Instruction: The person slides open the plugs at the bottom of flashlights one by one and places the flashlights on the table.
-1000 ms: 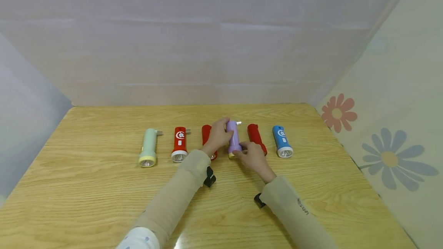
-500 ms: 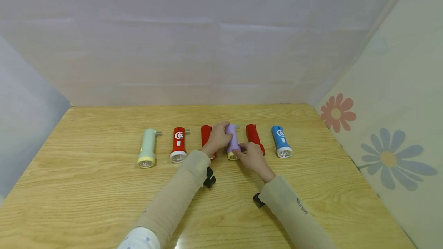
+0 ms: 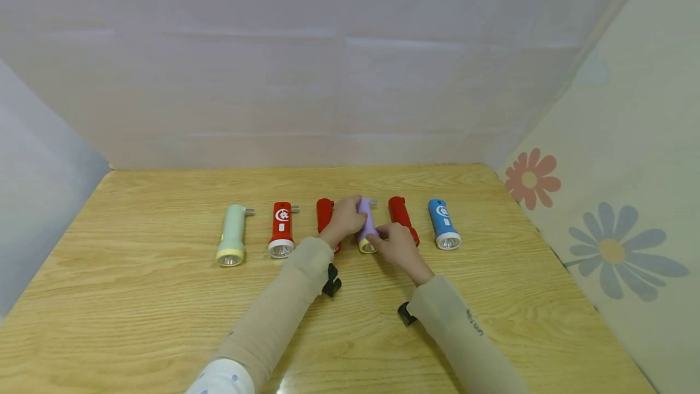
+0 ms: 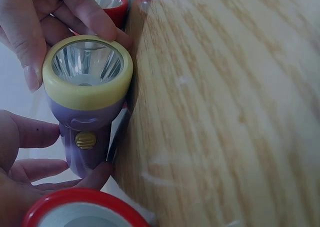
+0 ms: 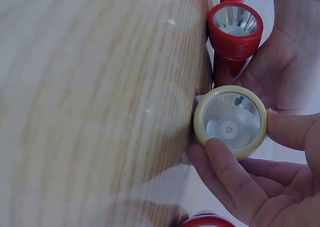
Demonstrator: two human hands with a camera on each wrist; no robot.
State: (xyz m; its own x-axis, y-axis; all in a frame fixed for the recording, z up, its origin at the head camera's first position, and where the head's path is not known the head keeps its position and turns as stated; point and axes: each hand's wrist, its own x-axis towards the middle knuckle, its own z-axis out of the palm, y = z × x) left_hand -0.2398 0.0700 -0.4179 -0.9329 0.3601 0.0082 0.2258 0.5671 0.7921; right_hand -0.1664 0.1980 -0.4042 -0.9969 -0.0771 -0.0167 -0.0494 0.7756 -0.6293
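Note:
Both hands are on a purple flashlight [image 3: 367,225] with a yellow head ring, lying in the middle of a row of flashlights. My left hand [image 3: 344,217] holds its narrow body toward the plug end, thumb on one side and fingers on the other. At the lens end, my right hand [image 3: 401,247] pinches the yellow ring [image 5: 260,104] between thumb and fingers. A gold switch [image 4: 85,140] shows on the body in the left wrist view. Partly behind the left hand lies a red flashlight [image 3: 325,211]; another red flashlight [image 3: 401,214] lies just beyond the right hand.
To the left lie a pale green flashlight [image 3: 234,227] and a red one with a white emblem, the red-and-white flashlight [image 3: 282,230]. A blue flashlight [image 3: 442,221] ends the row at right. All lie on a wooden table [image 3: 137,309] before a pale curtain [image 3: 273,90].
The purple flashlight's plug end has come slightly down and toward me in the head view. Both hands keep their hold on it and have barely moved.

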